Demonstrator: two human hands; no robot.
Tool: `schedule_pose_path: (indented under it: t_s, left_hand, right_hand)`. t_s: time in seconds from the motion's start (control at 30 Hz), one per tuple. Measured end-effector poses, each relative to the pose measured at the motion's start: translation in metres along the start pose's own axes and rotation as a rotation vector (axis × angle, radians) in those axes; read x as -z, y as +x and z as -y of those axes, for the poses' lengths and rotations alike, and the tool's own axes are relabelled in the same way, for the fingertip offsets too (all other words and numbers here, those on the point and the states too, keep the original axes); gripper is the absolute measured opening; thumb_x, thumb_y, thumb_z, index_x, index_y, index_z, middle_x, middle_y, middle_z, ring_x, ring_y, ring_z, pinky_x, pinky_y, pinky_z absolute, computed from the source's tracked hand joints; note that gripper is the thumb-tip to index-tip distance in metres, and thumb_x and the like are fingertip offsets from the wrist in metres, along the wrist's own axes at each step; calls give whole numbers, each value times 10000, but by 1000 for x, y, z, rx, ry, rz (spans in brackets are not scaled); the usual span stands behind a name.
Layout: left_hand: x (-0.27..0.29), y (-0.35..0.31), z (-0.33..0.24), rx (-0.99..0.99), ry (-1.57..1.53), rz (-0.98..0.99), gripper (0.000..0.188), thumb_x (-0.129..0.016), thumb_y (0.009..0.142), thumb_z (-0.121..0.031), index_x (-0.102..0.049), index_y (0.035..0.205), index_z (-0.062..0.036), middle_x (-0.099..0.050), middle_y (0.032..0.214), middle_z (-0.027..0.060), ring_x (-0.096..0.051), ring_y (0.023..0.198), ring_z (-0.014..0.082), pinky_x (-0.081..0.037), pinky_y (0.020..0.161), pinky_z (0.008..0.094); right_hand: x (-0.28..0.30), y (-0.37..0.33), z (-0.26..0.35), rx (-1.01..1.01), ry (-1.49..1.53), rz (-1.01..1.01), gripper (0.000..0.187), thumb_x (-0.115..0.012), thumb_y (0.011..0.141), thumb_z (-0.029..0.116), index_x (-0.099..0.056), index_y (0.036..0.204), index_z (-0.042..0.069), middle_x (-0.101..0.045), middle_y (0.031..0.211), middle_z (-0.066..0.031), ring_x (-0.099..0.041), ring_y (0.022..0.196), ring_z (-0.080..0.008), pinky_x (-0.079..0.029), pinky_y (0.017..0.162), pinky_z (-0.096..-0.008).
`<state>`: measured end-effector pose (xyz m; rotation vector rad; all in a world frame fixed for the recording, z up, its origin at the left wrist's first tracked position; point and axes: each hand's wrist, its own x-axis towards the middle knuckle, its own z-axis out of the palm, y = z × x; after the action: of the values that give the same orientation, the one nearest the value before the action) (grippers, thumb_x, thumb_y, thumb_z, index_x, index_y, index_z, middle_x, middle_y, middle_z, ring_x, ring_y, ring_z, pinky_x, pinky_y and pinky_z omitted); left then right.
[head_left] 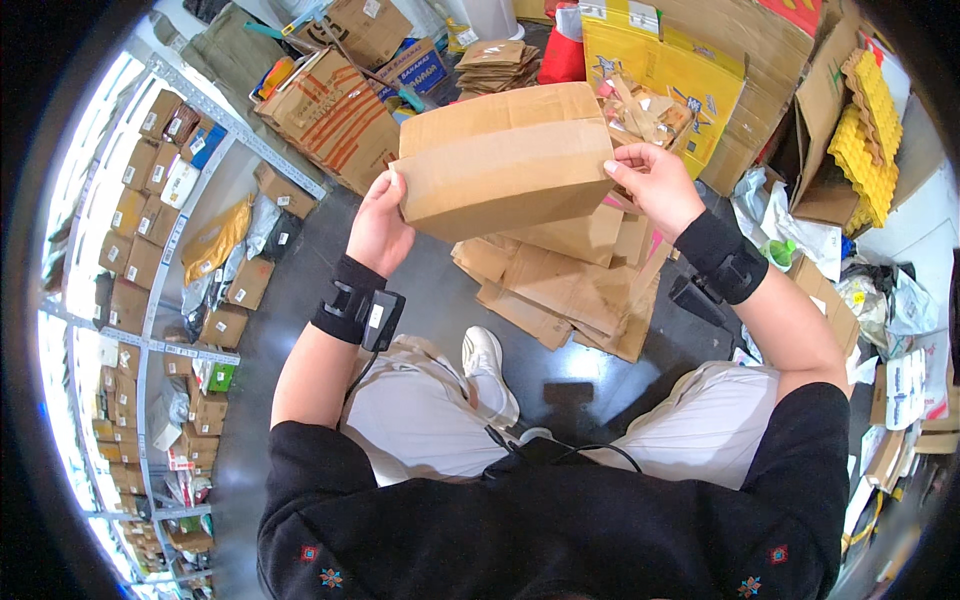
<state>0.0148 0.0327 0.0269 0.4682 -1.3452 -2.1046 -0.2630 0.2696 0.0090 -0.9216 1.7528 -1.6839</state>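
A plain brown cardboard box (505,170) is held up in front of me, its long side facing me. My left hand (382,225) closes on its left end, the thumb at the upper corner. At the opposite end my right hand (657,188) pinches the edge between thumb and fingers. Beneath the box, several flattened cardboard sheets (560,285) lie stacked on the floor, partly hidden by it. Both my wrists wear black bands.
Metal shelving (145,345) full of small parcels runs along the left. Ahead stand a red-striped carton (335,120), a pile of folded cardboard (497,66) and a yellow box (690,85). Yellow egg-crate foam (862,150) and plastic bags (900,300) crowd the right.
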Motion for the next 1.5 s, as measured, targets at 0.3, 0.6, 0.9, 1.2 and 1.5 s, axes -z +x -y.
schedule_pose_path:
  t_s: [0.3,0.6,0.9,1.2,1.5]
  left_hand:
    - [15,-9,0,213,565,394,200,-708,927,-151,-675,1103,-61,-695,1085,34,-638,972,138,-499,869,314]
    - [-28,-11,-40,550,1193,690,338,-645,981,-287,-687,1104,25,-732,927,100,-686,756,151,-558,695,297]
    - [-78,0,-3,-727,1335,531,529,-808,800,-300,-584,1190,-22,-594,1193,193,-572,1144,344,-455,994,394]
    - [-68,16,46,-289,1281,523,700,-766,856,-302,-432,1375,29,-543,1344,233,-536,1280,302,-421,1077,397]
    - [-70,33,80,-307,1339,501,639,-654,914,-440,-488,1330,15,-609,1246,236,-588,1184,375,-466,1012,415]
  right_hand:
    - [18,22,-27,-132,145,-53,224,-768,875,155,-664,1053,66,-580,881,44,-538,750,-76,-497,630,-270]
    - [17,8,-1,119,-301,249,111,-705,886,60,-610,942,45,-534,855,45,-486,724,-73,-429,658,-233]
    - [-7,-28,43,473,-640,361,129,-657,827,-4,-576,927,13,-544,890,-113,-573,786,-279,-477,723,-363]
    - [-3,-28,33,502,-742,338,141,-647,822,-20,-578,939,21,-555,936,-132,-591,898,-324,-483,772,-387]
    - [2,-14,5,520,-923,310,108,-631,860,-22,-573,949,0,-556,928,-130,-607,855,-295,-498,765,-362]
